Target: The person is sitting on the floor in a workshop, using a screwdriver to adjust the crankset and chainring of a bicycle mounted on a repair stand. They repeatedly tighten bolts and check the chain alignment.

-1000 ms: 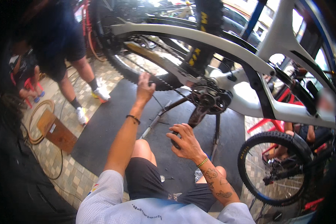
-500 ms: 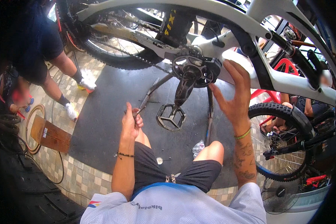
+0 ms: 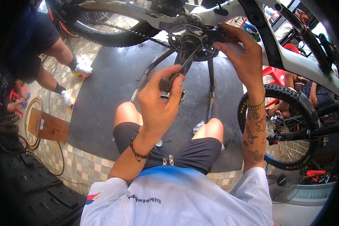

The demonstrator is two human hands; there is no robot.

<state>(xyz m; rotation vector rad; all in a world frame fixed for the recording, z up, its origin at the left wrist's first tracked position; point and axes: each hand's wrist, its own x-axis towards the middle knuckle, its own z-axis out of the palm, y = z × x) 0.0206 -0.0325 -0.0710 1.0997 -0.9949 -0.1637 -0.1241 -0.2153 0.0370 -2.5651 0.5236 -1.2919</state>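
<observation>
Above my knees hangs the bike's crankset (image 3: 188, 41), with its chainring, black crank arm and a flat pedal (image 3: 182, 98) partly behind my left hand. My left hand (image 3: 158, 101) pinches a thin-shafted tool with a dark handle (image 3: 165, 84), much like a screwdriver. Its slim metal shaft points up toward the crank's centre; I cannot tell whether the tip touches. At the chainring's right side is a black chain guide (image 3: 214, 35). The thumb and fingers of my right hand (image 3: 248, 56) close on its outer edge from the right.
A white frame (image 3: 293, 67) crosses overhead, its rear wheel (image 3: 113, 35) at upper left and knobby front wheel (image 3: 290, 128) at right. Stand legs (image 3: 211, 83) rise from a black mat (image 3: 101, 86). A person's legs (image 3: 64, 56) and a wooden block (image 3: 49, 125) are at left.
My left hand has risen from beside my knee to the crank, bringing the tool up to it. My right fingers have closed in on the chain guide. The view has shifted, so the bike sits higher.
</observation>
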